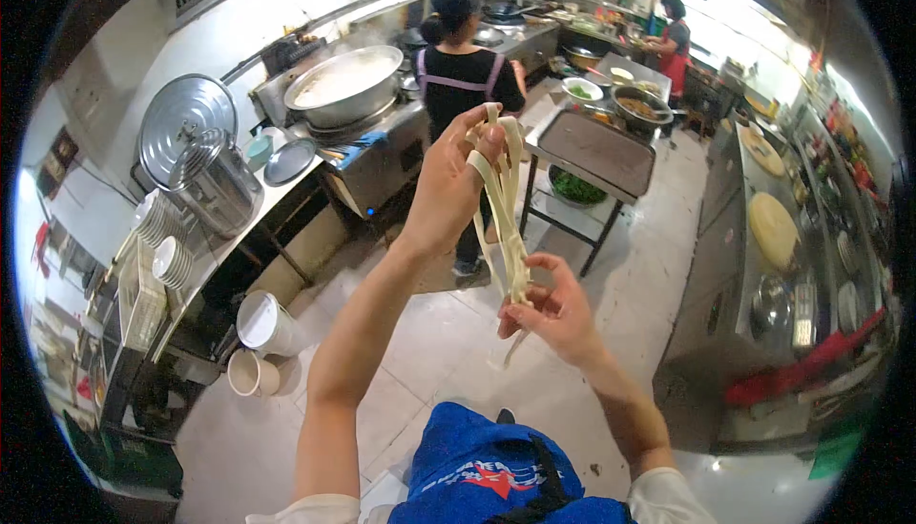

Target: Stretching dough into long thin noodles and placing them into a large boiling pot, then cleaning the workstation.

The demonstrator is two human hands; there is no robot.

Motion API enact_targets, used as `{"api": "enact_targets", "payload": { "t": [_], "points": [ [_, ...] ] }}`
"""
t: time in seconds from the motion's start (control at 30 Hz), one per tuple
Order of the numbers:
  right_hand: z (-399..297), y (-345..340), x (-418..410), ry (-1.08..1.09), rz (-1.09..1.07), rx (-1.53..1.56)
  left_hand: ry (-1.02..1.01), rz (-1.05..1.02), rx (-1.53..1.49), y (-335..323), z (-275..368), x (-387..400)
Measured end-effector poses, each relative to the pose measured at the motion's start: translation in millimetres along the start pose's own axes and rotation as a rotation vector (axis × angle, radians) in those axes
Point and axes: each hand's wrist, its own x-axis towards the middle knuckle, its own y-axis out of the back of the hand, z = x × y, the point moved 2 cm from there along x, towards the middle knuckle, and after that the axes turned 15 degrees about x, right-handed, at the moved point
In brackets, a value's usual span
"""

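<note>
Long, pale strips of noodle dough hang in a bundle in front of me, above the tiled floor. My left hand is raised and pinches their upper end, with loops draped over the fingers. Lower down, my right hand has its thumb and fingers around the gathered lower part. A thin tail of dough dangles beneath the right hand. Ahead to the left, a wide metal pan of steaming pale liquid sits on the stove. Below my hands is the blue apron I wear, which bears writing.
A person in black stands just ahead by the stove; another in a red apron is farther back. A metal trolley with a brown tray stands ahead right. White buckets are on the floor at left. A steel counter runs along the right.
</note>
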Motion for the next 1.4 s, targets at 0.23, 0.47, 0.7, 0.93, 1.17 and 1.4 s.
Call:
{"api": "enact_targets", "payload": {
  "t": [0.23,0.47,0.7,0.93,1.17,1.4],
  "points": [
    [20.1,-31.3,104.6,0.179,-0.065,-0.047,0.140,-0.085,0.044,83.9,-57.7,39.7],
    [56.8,-51.3,228.6,0.068,-0.006,-0.043,0.057,-0.116,-0.011,141.9,-194.1,14.3],
    [75.6,-77.2,339.0,-0.186,0.076,-0.174,-0.025,-0.354,0.028,230.8,-221.0,68.2],
    [110.9,-90.2,436.6,-0.217,-0.113,-0.257,-0.002,-0.123,0.406,327.7,-251.8,194.0],
    [156.7,-11.0,524.5,0.330,-0.166,-0.537,-0.091,-0.006,0.443,469.0,-147.7,396.1],
    [244.0,136.4,568.4,-0.155,0.196,-0.102,-0.100,-0.009,0.888,615.8,-96.5,583.3]
  ]
}}
